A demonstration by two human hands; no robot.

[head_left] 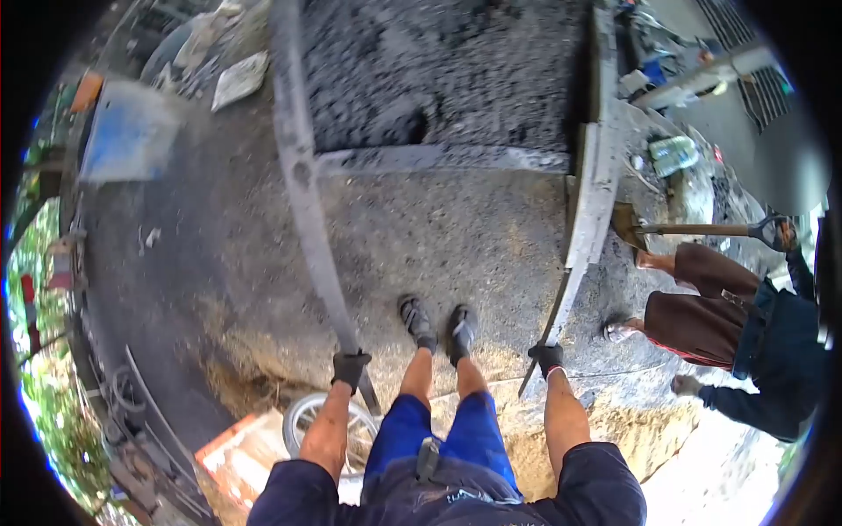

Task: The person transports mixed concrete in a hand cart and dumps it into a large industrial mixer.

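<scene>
My left hand [351,369], in a dark glove, is wrapped round the end part of a long grey left bar [309,202]. My right hand [545,357], gloved too, grips the right bar [579,237], which looks pieced together from overlapping lengths. Both bars run forward along the sides of a bed of dark, crumbly material [447,79]. A grey crosspiece [438,159] edges the near side of this bed. My feet [438,329] stand on the ground between the bars. The underside of the bed is hidden.
At right, a person [772,351] stands holding a shovel [702,230], its blade near the right bar. A spoked wheel [307,425] lies behind my left hand. A blue-white board [132,131] is at left; a bundle of plastic bottles [674,155] lies at right.
</scene>
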